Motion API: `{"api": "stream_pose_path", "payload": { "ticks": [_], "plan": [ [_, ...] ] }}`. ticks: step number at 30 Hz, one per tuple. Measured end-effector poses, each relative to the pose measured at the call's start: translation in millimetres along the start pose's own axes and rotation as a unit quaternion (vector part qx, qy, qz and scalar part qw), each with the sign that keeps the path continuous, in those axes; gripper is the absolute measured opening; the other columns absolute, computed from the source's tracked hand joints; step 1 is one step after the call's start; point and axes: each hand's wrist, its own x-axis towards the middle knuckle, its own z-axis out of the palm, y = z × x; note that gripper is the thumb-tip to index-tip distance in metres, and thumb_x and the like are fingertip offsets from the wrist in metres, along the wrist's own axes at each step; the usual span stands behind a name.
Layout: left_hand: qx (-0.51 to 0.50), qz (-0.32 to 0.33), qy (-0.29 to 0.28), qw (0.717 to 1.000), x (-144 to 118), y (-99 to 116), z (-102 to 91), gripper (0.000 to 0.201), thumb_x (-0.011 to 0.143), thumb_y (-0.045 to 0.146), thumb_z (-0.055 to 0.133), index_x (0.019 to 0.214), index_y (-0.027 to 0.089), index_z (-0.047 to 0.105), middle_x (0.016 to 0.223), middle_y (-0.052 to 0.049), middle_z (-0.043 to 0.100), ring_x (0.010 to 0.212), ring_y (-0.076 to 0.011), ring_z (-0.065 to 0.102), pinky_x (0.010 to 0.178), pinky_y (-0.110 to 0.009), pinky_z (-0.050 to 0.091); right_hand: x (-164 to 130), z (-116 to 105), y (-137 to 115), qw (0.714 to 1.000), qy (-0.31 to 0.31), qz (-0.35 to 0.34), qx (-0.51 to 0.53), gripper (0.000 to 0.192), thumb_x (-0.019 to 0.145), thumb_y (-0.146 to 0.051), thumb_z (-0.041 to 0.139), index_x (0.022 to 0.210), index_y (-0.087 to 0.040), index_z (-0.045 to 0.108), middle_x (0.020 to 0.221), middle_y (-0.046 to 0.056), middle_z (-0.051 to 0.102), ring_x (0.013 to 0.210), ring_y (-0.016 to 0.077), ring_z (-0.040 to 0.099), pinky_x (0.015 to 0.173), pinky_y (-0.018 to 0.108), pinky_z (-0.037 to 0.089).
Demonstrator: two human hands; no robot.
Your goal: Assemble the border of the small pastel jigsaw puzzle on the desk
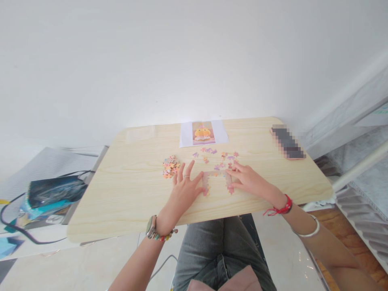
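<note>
Both hands lie flat with fingers spread, gripping nothing: the left hand presses the left edge of the half-built puzzle frame mid-desk, the right hand its right edge. Loose pieces sit at 12 o'clock of the frame, a small pile at 10, and the reference picture farther off at 12.

Head view, downward over near table

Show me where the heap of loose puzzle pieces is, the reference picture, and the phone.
Heap of loose puzzle pieces (170,166): head view, middle of the pile.
Reference picture (203,133): head view, on the printed yellow figure.
Phone (287,142): head view, centre of its blurred face.
</note>
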Motion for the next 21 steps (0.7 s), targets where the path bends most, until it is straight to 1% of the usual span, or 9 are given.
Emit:
{"api": "stream_pose_path", "payload": {
  "ticks": [5,12,21],
  "plan": [
    [0.001,0.005,-0.011,1.000,5.4,-1.0,-2.2,0.039,0.071,0.032,0.067,0.109,0.028,0.060,0.141,-0.011,0.030,0.128,-0.0406,0.024,0.093,-0.060,0.035,1.8,-2.1,-0.5,1.000,-0.007,-0.001,-0.004,0.038,0.080,-0.028,0.058,0.115,-0.015,0.056,0.100,0.011,0.056,0.093,0.0224,0.053,0.081,0.036,0.042],
    [0.006,0.007,-0.010,1.000,7.2,-0.1,-3.9,0.040,0.069,0.031,0.069,0.108,0.027,0.061,0.139,-0.012,0.034,0.126,-0.0424,0.027,0.092,-0.060,0.035,1.5,-3.4,-0.8,1.000,-0.011,0.001,-0.008,0.039,0.080,-0.028,0.058,0.116,-0.015,0.054,0.099,0.010,0.056,0.093,0.0219,0.053,0.081,0.036,0.042],
    [0.034,0.013,-0.013,0.999,6.4,0.3,-4.1,0.040,0.071,0.034,0.067,0.110,0.028,0.059,0.139,-0.012,0.033,0.127,-0.0404,0.028,0.093,-0.057,0.036,2.1,-0.2,2.9,1.000,-0.015,0.004,-0.001,0.039,0.080,-0.032,0.057,0.116,-0.016,0.055,0.102,0.011,0.054,0.093,0.0229,0.053,0.080,0.037,0.042]
  ]
}}
